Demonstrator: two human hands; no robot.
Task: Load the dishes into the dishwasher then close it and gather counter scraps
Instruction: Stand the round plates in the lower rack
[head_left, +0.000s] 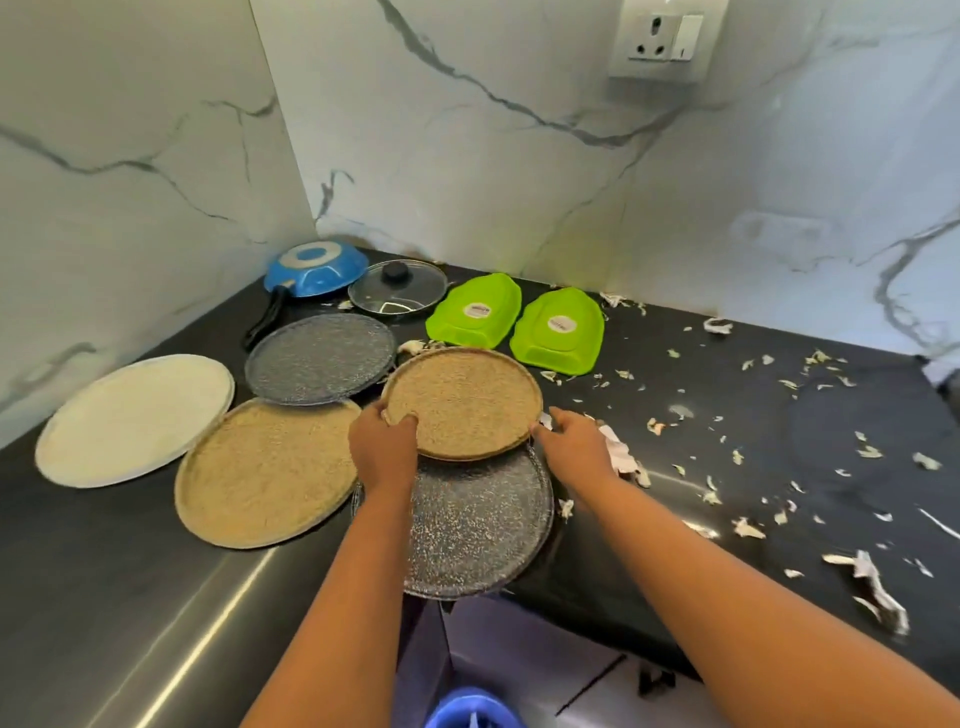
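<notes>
The small tan plate (464, 404) was round, speckled and shallow-rimmed, and lay over the far edge of a dark grey speckled plate (480, 525) at the front of the black counter (727, 415). The left hand (383, 441) gripped its near-left rim, thumb on top. The right hand (574, 441) touched its right rim with fingers loosely curled; whether it gripped, I could not tell. Pale scraps (753, 527) were scattered to the right.

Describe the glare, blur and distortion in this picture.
Head view: bright streaks of glare run along the counter's front edge; the wall bows outward, a wide-angle effect; the scraps at the right edge look smeared and soft; the small tan plate, held by the left hand and right hand, stays fairly sharp.
</notes>
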